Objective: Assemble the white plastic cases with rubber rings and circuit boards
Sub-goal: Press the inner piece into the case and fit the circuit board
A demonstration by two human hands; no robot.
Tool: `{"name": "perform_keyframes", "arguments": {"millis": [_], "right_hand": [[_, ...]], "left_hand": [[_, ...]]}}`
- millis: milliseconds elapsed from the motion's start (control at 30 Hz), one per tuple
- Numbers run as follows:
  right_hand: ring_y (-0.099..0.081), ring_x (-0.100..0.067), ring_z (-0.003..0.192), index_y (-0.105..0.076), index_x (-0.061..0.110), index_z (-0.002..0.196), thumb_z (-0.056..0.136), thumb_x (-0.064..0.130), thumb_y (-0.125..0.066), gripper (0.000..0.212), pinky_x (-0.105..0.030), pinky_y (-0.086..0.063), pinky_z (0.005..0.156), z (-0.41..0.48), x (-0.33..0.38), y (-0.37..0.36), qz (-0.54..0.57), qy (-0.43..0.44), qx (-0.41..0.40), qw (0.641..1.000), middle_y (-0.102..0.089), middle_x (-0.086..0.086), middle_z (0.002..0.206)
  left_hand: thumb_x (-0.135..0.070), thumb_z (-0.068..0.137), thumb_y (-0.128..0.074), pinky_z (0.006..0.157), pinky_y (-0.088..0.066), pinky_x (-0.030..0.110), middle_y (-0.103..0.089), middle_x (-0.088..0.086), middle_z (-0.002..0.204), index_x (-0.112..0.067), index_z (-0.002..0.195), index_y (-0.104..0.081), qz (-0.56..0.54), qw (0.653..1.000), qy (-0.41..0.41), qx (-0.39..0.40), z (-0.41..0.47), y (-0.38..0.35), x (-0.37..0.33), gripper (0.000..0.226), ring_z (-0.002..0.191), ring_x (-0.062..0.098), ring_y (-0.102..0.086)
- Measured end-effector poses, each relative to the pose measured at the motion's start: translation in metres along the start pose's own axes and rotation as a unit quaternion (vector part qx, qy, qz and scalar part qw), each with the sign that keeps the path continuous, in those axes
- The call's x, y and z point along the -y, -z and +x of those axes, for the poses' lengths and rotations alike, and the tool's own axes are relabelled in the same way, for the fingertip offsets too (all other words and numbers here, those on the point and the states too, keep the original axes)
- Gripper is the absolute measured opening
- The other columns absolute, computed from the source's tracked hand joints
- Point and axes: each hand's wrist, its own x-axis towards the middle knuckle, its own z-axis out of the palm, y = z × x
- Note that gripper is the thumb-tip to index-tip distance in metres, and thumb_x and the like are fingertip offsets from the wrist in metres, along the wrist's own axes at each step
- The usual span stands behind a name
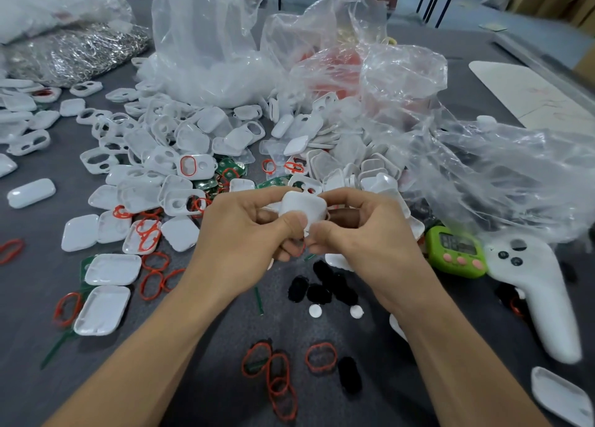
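Note:
Both my hands hold one white plastic case (pixel 302 209) above the middle of the grey table (pixel 209 355). My left hand (pixel 238 236) grips its left side, thumb pressed on its front. My right hand (pixel 363 233) pinches its right side. A bit of red ring shows under the case between my fingers. A large heap of white case halves (pixel 167 156) lies behind my hands. Red rubber rings (pixel 273 375) lie loose in front, with more rings (pixel 154 275) at the left. Green circuit boards (pixel 230 169) peek out of the heap.
Clear plastic bags (pixel 450 156) rise behind and to the right. A pile of metal clips (pixel 70 53) sits far left. A green timer (pixel 455 251) and a white controller (pixel 537 285) lie at the right. Black pads (pixel 322 288) and two white buttons (pixel 336 311) lie below my hands.

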Motion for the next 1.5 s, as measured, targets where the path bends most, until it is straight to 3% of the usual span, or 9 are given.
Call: {"name": "perform_keyframes", "arguments": {"millis": [500,600,733,900,1133,1200,1333,1400,1500], "right_hand": [[-0.074,-0.026,0.059,-0.076,0.014,0.082,0.075,-0.012,-0.078,0.027,-0.027,-0.059,0.057,0.000,-0.004,-0.003,0.009,-0.019,-0.047,0.999,-0.076,-0.013,0.071],[-0.076,-0.025,0.064,-0.077,0.016,0.083,0.086,-0.001,-0.075,0.018,-0.029,-0.061,0.061,0.003,-0.002,-0.003,0.013,0.010,-0.047,0.999,-0.076,-0.010,0.073],[-0.075,-0.019,0.066,-0.081,0.025,0.085,0.086,0.014,-0.075,0.012,-0.036,-0.063,0.067,-0.001,-0.001,0.001,-0.083,0.116,-0.086,0.986,-0.077,0.001,0.073],[-0.070,-0.005,0.061,-0.082,0.023,0.089,0.082,0.012,-0.077,0.014,-0.016,-0.053,0.061,-0.006,-0.001,-0.004,-0.099,0.187,-0.100,0.972,-0.075,0.014,0.070],[-0.071,-0.006,0.060,-0.081,0.031,0.088,0.085,0.012,-0.079,0.019,-0.020,-0.056,0.060,-0.009,0.000,-0.006,-0.093,0.183,-0.117,0.972,-0.075,0.014,0.070],[-0.073,-0.004,0.068,-0.081,0.031,0.094,0.086,0.016,-0.079,0.017,-0.022,-0.058,0.068,-0.005,-0.003,-0.005,-0.150,0.153,-0.130,0.968,-0.076,0.017,0.077],[-0.069,0.002,0.094,-0.066,0.042,0.125,0.081,0.026,-0.078,0.049,-0.018,-0.055,0.086,-0.007,-0.008,-0.017,-0.306,0.170,-0.084,0.933,-0.072,0.027,0.104],[-0.071,-0.003,0.095,-0.071,0.038,0.121,0.089,0.024,-0.074,0.035,-0.027,-0.058,0.087,-0.007,-0.008,-0.019,-0.279,0.172,-0.051,0.943,-0.076,0.019,0.102],[-0.077,-0.022,0.087,-0.079,0.026,0.104,0.102,0.011,-0.061,0.023,-0.032,-0.063,0.075,-0.003,-0.002,-0.015,-0.026,0.076,-0.032,0.996,-0.079,-0.003,0.093]], "left_hand": [[0.003,0.090,-0.072,0.056,-0.061,0.032,-0.074,0.015,0.067,-0.029,0.100,-0.081,-0.002,1.000,0.014,-0.008,0.001,-0.007,0.002,0.035,0.056,0.025,-0.070],[-0.003,0.090,-0.075,0.066,-0.064,0.044,-0.075,0.010,0.069,-0.032,0.109,-0.078,0.021,1.000,0.000,-0.022,0.003,-0.006,0.005,0.035,0.060,0.027,-0.072],[-0.037,0.083,-0.076,0.071,-0.059,0.034,-0.077,-0.008,0.076,-0.048,0.112,-0.075,0.104,0.991,-0.060,-0.060,0.000,-0.005,0.005,0.030,0.070,0.018,-0.071],[-0.026,0.079,-0.080,0.074,-0.060,0.044,-0.076,0.001,0.074,-0.051,0.102,-0.076,0.067,0.988,-0.107,-0.089,-0.004,-0.006,-0.002,0.034,0.076,0.032,-0.071],[-0.007,0.083,-0.082,0.061,-0.058,0.018,-0.077,-0.005,0.071,-0.045,0.085,-0.080,0.046,0.987,-0.103,-0.114,-0.010,-0.010,-0.005,0.039,0.066,0.019,-0.074],[-0.009,0.082,-0.082,0.060,-0.058,0.016,-0.076,-0.014,0.069,-0.049,0.081,-0.079,0.075,0.985,-0.086,-0.128,-0.007,-0.014,-0.005,0.040,0.062,0.011,-0.074],[-0.032,0.076,-0.084,0.057,-0.056,0.024,-0.073,-0.017,0.064,-0.042,0.083,-0.080,0.094,0.980,-0.010,-0.173,-0.001,-0.016,-0.003,0.013,0.061,0.000,-0.072],[-0.036,0.077,-0.079,0.056,-0.056,0.024,-0.075,-0.007,0.064,-0.039,0.082,-0.081,0.042,0.988,-0.001,-0.147,0.000,-0.012,-0.002,0.006,0.059,0.007,-0.072],[-0.037,0.077,-0.077,0.059,-0.056,0.027,-0.075,0.004,0.066,-0.031,0.079,-0.083,-0.035,0.992,0.008,-0.121,0.003,-0.008,-0.003,0.008,0.059,0.015,-0.067]]}}
